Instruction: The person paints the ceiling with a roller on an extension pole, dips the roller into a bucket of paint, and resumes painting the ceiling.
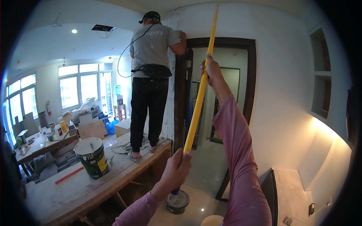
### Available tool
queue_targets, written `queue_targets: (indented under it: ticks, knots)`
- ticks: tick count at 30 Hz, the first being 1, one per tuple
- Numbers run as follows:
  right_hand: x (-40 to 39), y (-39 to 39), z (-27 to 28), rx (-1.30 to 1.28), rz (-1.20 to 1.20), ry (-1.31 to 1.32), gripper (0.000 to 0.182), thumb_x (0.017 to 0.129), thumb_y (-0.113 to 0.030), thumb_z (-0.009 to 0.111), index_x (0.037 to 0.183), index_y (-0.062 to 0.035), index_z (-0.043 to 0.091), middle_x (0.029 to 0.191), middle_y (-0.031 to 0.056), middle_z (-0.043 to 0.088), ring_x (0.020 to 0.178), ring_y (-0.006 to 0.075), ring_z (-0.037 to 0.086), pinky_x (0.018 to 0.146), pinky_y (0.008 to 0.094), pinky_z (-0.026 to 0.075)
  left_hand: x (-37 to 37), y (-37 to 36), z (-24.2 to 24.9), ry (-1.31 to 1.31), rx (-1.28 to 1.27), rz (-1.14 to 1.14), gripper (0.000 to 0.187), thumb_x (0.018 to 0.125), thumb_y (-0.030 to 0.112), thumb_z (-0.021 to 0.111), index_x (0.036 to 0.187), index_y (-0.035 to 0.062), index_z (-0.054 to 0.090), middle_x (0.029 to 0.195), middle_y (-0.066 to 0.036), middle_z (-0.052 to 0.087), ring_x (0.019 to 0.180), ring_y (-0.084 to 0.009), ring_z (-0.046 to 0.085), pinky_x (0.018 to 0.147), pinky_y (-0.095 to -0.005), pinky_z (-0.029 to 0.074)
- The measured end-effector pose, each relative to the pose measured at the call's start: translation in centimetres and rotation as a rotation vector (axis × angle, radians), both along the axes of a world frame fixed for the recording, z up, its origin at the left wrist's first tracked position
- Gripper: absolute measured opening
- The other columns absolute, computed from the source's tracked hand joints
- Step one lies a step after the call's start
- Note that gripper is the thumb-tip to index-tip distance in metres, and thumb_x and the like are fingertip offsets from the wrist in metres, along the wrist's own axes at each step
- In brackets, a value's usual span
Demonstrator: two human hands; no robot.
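Note:
A long yellow pole (197, 109) slants up in front of me toward the top of the wall, its far end too small to make out. My left hand (176, 170) is wrapped round the lower part of it. Higher up, near the top of the door frame, my right hand (214, 72) grips the same pole. Below my left hand the pole has a dark blue end. Behind that end a bucket (177, 203) with pale material in it stands on the floor.
A person (152, 49) stands on a wooden platform (124, 160) at left, facing the wall. On it are a paint bucket (91, 156) and a red bar (69, 175). A dark door frame (252, 75) opens ahead. A cluttered table (37, 145) stands far left; a pale container (212, 221) is below.

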State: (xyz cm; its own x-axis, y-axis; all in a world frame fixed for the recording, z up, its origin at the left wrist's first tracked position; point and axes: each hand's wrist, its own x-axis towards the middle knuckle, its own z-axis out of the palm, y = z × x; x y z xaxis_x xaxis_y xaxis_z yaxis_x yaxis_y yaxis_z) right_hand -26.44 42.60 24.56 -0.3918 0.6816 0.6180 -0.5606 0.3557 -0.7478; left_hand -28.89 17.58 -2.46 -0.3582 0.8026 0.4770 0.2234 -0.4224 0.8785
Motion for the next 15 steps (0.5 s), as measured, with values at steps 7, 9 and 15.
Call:
queue_targets:
  ticks: [7, 9, 15]
  knots:
    - [0.1, 1.4, 0.6, 0.002, -0.010, -0.005, 0.047, 0.104, -0.050, 0.038, 0.088, -0.0080, 0.050, 0.063, 0.0015, 0.048, 0.048, 0.0135, 0.047, 0.049, 0.0320, 0.045, 0.3, 1.1, 0.8, -0.024, -0.002, -0.013, 0.032, 0.105, 0.032, 0.050, 0.087, 0.0042, 0.048, 0.063, 0.002, 0.046, 0.055, -0.0042, 0.044, 0.048, -0.0258, 0.038]
    - [0.2, 0.5, 0.3, 0.004, -0.015, -0.008, 0.047, 0.104, -0.051, 0.038, 0.087, -0.0089, 0.050, 0.062, 0.0014, 0.049, 0.047, 0.0137, 0.047, 0.048, 0.0324, 0.045, 0.2, 0.3, 0.4, -0.010, -0.021, 0.002, 0.032, 0.104, 0.032, 0.050, 0.088, 0.0044, 0.048, 0.063, 0.002, 0.047, 0.054, -0.0043, 0.045, 0.048, -0.0256, 0.038]
    - [-0.8, -6.5, -3.1, 0.011, 0.059, -0.001, 0.046, 0.103, -0.051, 0.041, 0.086, -0.0099, 0.050, 0.061, 0.0019, 0.049, 0.044, 0.0143, 0.048, 0.044, 0.0317, 0.045, -0.9, -5.9, -4.3, -0.039, -0.042, -0.011, 0.030, 0.104, 0.032, 0.050, 0.091, 0.0056, 0.049, 0.064, 0.002, 0.048, 0.053, -0.0046, 0.046, 0.048, -0.0249, 0.039]
